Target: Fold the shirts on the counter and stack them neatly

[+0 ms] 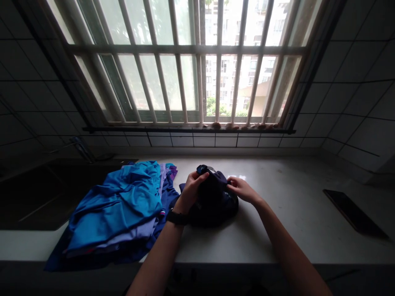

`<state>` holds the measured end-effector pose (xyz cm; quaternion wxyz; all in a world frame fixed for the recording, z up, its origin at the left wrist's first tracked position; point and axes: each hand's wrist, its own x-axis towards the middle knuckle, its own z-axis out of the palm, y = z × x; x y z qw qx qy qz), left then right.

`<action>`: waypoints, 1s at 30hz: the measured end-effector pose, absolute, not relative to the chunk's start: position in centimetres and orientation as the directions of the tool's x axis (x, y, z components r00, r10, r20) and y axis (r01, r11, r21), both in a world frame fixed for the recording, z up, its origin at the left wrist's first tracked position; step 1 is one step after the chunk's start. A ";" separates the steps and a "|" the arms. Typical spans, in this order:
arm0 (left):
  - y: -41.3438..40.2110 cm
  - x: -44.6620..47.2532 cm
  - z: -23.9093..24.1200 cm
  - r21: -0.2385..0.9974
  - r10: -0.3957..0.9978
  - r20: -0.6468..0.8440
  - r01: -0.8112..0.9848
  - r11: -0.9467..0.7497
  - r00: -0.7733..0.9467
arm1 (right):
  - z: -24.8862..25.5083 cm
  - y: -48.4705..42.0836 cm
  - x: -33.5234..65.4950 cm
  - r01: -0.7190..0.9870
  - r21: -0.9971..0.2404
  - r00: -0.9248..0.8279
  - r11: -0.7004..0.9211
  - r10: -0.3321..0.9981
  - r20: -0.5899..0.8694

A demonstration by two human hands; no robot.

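Note:
A bunched dark navy cloth item point(212, 201) sits on the counter in front of me; its exact kind is hard to make out in the dim light. My left hand point(191, 190) grips its upper left part, thumb on top, near a small pale strip at the top edge. With fingertips pinched together, my right hand point(242, 189) holds the cloth's upper right edge. Just left of it lies a pile of clothes, with a bright blue garment point(123, 201) on top and lilac and dark blue fabric below. A dark band circles my left wrist.
A dark sink point(33, 197) with a faucet point(82, 149) is at the left. On the right part of the pale counter point(284, 230) lies a flat dark phone-like slab point(354, 211). Behind stands a tiled wall with a barred window point(197, 49).

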<state>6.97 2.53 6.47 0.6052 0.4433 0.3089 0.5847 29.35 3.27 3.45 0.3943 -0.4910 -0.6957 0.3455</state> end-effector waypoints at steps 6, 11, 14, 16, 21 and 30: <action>5.2 6.8 5.8 0.768 0.915 0.202 -0.524 -0.369 -0.348 | 4.8 3.5 30.8 0.558 -0.731 0.343 0.393 0.693 0.634; 6.8 6.2 4.5 0.856 0.752 0.313 -0.171 -0.488 -0.580 | 4.9 3.6 31.0 0.524 -0.719 0.523 0.456 0.494 0.694; 6.8 6.0 4.3 0.858 0.660 0.399 0.005 -0.514 -0.637 | 5.0 4.3 31.4 0.200 -0.831 0.642 0.520 0.571 0.512; 6.2 6.1 4.4 0.840 0.605 0.428 0.049 -0.540 -0.672 | 5.1 4.7 32.1 -0.022 -0.799 0.699 0.601 0.581 0.417; 4.1 7.1 5.0 0.804 0.670 0.535 0.065 -0.591 -0.515 | 5.6 4.7 33.0 -0.256 -0.849 0.674 0.463 0.714 0.186; 3.2 6.5 6.0 0.824 0.815 0.551 0.038 -0.565 0.177 | 7.2 1.9 32.5 -0.268 -0.955 0.114 0.127 0.988 0.099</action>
